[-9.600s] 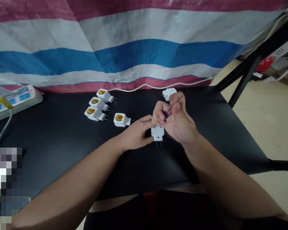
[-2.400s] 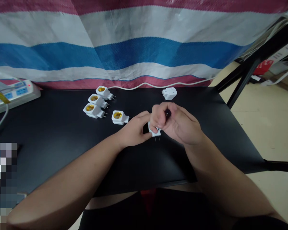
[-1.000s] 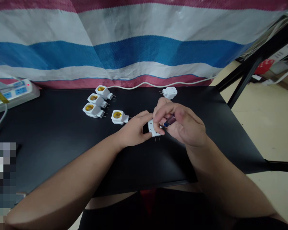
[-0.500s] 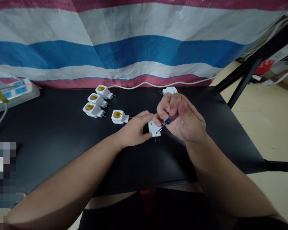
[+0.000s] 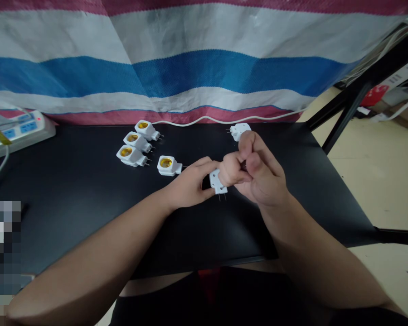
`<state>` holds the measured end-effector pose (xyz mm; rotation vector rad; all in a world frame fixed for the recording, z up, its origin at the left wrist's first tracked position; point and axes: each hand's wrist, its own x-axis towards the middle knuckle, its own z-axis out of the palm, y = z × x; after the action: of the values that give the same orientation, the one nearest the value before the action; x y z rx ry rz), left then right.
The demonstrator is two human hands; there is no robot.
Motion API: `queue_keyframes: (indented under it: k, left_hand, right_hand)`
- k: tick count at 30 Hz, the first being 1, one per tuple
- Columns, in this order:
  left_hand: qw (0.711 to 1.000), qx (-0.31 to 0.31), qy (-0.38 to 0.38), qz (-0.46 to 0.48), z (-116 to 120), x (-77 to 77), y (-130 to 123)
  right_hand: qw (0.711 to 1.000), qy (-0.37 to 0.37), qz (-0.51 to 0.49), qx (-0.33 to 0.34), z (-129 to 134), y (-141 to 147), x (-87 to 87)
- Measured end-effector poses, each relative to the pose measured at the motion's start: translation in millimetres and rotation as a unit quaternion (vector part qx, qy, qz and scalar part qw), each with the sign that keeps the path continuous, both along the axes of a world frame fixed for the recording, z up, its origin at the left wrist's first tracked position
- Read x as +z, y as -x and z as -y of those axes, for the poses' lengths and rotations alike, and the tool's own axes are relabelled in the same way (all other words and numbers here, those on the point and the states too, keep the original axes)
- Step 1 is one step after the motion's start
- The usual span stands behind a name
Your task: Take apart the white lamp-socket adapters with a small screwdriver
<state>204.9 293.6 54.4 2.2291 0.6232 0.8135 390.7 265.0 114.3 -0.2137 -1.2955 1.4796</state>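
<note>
The person's left hand (image 5: 190,183) presses its fingers over a white plastic plug adapter (image 5: 216,182), which sits on the black table (image 5: 71,226), its long axis nearly straight toward the person, metal prongs pointing that way. The right hand (image 5: 263,174) curls into a narrow pinch around a small dark tool (image 5: 244,165), mostly hidden. Beyond lie four yellow-throated white socket adapters (image 5: 132,156) and another white adapter (image 5: 240,131), beneath a woven striped tarp (image 5: 204,68).
</note>
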Motion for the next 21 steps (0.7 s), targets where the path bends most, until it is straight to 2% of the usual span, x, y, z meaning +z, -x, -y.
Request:
queue_keyframes:
  k: [4,10,16,21]
  left_hand:
    - [1.0,0.0,-0.013,0.015,0,-1.1,0]
    - [1.0,-0.001,0.0,0.006,0,-0.8,0]
    - [1.0,0.001,-0.017,0.025,-1,-1.2,-1]
    - [1.0,-0.011,0.002,0.013,0,0.6,-1]
  right_hand:
    - [0.999,0.013,0.005,-0.031,-2,1,1.5]
    - [1.0,0.019,0.022,0.007,1,0,1.2]
    - [0.998,-0.039,0.038,0.025,3,-2,-7.4]
    - [0.995,-0.026,0.086,0.054,3,-9,-4.0]
